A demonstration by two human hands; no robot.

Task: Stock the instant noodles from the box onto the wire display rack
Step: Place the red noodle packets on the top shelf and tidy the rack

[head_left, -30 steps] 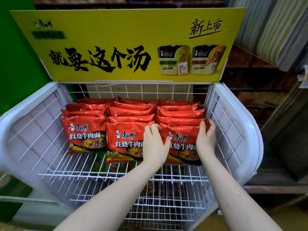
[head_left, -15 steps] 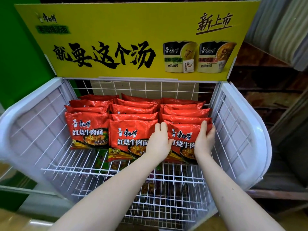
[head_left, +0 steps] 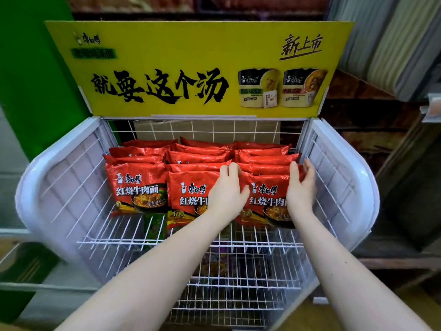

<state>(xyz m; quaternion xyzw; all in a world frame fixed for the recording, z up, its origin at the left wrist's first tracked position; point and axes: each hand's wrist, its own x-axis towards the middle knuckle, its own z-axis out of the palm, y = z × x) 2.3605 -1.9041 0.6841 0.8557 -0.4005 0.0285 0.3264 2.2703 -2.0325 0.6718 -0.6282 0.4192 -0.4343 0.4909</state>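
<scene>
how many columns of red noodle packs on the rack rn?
3. Left column, middle column, right column, side by side on the wire rack. Packs overlap front to back, so some behind may be hidden.

The yellow header board (head_left: 191,56) reads 就要这个汤 in black brush strokes, with 新上市 at upper right and the brand 康师傅 at upper left. The green label beneath is too blurred to read. Both printed cups carry 康师傅. The left pack (head_left: 137,187) reads 康师傅 and 红烧牛肉面. My left hand (head_left: 226,194) cuts the middle pack (head_left: 188,194) to 红烧牛, and my right hand (head_left: 300,187) cuts the right pack (head_left: 267,194) to 红烧牛肉.
</scene>
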